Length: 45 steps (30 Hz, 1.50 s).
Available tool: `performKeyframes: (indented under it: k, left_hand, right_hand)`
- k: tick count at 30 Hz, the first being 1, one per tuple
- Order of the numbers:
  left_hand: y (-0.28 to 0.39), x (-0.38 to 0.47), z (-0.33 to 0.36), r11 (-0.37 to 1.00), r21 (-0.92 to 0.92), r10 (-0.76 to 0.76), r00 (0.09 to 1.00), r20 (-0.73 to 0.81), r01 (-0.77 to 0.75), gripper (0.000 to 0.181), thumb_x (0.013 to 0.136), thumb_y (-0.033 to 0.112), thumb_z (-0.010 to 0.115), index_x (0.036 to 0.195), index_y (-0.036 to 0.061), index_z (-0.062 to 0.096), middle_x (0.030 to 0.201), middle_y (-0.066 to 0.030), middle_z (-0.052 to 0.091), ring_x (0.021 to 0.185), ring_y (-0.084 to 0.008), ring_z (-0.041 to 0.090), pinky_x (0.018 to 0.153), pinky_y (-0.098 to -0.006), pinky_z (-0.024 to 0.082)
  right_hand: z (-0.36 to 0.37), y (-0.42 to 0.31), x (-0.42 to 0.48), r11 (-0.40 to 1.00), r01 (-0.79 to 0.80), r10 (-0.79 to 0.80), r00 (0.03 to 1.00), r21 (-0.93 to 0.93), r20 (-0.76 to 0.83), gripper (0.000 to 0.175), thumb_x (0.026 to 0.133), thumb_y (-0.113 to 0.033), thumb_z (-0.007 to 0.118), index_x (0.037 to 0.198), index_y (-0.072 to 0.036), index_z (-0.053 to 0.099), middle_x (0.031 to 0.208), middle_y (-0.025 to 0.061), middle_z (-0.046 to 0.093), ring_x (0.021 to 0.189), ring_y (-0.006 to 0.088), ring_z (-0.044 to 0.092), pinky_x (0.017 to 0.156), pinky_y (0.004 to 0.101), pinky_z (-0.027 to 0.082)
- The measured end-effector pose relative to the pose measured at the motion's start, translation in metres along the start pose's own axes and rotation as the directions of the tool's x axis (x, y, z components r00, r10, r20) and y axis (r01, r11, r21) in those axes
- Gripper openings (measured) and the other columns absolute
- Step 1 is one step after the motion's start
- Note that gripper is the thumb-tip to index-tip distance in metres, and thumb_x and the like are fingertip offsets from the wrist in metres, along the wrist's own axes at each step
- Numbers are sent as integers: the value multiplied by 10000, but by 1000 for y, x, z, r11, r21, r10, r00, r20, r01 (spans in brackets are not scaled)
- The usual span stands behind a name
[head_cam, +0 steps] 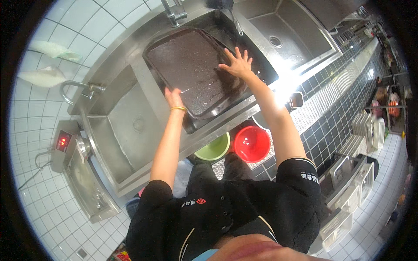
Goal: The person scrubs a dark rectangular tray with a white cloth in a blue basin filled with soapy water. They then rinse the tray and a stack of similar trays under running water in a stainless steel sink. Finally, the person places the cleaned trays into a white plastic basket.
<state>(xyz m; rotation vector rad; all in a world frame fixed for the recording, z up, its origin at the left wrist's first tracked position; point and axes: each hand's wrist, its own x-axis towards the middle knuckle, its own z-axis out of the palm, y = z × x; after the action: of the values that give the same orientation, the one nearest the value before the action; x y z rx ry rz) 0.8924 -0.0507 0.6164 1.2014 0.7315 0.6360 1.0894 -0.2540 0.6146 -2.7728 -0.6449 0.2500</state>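
Note:
A large dark rectangular tray [192,65], wet and shiny, rests tilted in the middle stainless-steel sink basin [261,65]. My left hand [173,97], with a yellow band at the wrist, grips the tray's left rim near its lower corner; the fingers beneath are partly hidden. At the tray's right side my right hand [239,63] is spread flat with fingers apart, holding nothing. Whether its palm touches the tray edge is hard to tell. The dark inner wall of the basin shows beyond the tray.
A faucet [173,19] stands behind the middle basin. Other basins lie on the left [137,125] and right [281,40]. Below the front edge are a green tub [214,147] and a red tub [252,144]. White plastic baskets [347,199] stand at the right; a digital-display unit [63,142] is at the left.

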Motion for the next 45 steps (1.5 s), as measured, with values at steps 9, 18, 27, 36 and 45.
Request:
performKeyframes:
  k: [9,18,27,36,45]
  left_hand:
    - [-65,44,0,452,892,88,996,-17,-25,1036,611,380,809,1428,188,201,1343,-240,403,1201,-378,440,979,-447,379]
    - [-97,74,13,573,813,-147,989,-25,106,1028,645,294,814,1426,386,152,1364,-197,410,1226,-364,432,986,-434,391]
    - [-112,91,6,564,815,-210,977,-15,133,1044,630,312,820,1423,401,147,1333,-179,455,1177,-361,482,955,-412,419]
    - [-110,86,9,490,851,-306,951,-34,188,1018,664,309,796,1429,389,130,1347,-190,435,1176,-354,483,963,-386,408]
    - [-118,102,15,362,860,-423,886,-191,359,1074,643,270,821,1439,329,102,1325,-168,459,1116,-301,537,928,-385,432]
  right_hand:
    - [41,32,49,999,-10,3,979,36,203,848,704,-719,526,1417,-399,197,1516,14,132,1365,430,67,1023,686,88]
    - [72,47,58,997,-39,27,985,70,168,840,730,-665,557,1405,-251,279,1516,-49,117,1332,441,195,1014,635,245]
    - [106,60,65,982,45,-50,998,185,24,824,741,-658,551,1381,-183,342,1524,-47,68,1342,346,251,1032,590,238]
    - [93,53,60,998,-35,46,970,-50,237,823,773,-629,539,1382,-111,346,1525,-44,61,1301,405,298,998,531,338]
    - [107,48,60,994,-101,110,967,-50,228,916,707,-736,507,1410,-185,307,1517,-112,6,1345,426,161,1017,662,208]
